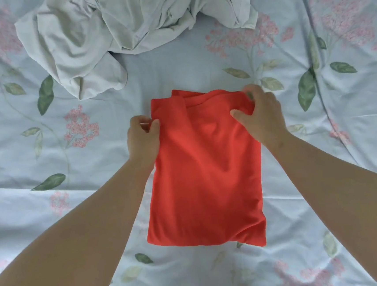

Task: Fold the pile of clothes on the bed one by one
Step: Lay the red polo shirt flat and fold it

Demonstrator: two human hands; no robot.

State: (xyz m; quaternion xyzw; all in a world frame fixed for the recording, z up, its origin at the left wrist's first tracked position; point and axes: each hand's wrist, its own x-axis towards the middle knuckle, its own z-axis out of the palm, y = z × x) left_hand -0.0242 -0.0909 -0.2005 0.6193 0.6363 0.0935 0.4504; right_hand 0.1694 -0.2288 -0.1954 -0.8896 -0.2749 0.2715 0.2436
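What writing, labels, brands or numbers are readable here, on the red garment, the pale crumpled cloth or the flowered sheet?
No text can be read anywhere.
Red garment: plain fabric, with no print or tag showing.
Pale crumpled cloth: plain, with no label visible.
Flowered sheet: only pink blossoms and green leaves, no words or numbers.

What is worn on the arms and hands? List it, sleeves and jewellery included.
Nothing visible. The left forearm and right forearm are bare to the frame's edge, no sleeves in view. The left hand and right hand show no gloves, rings, watch or bracelet.
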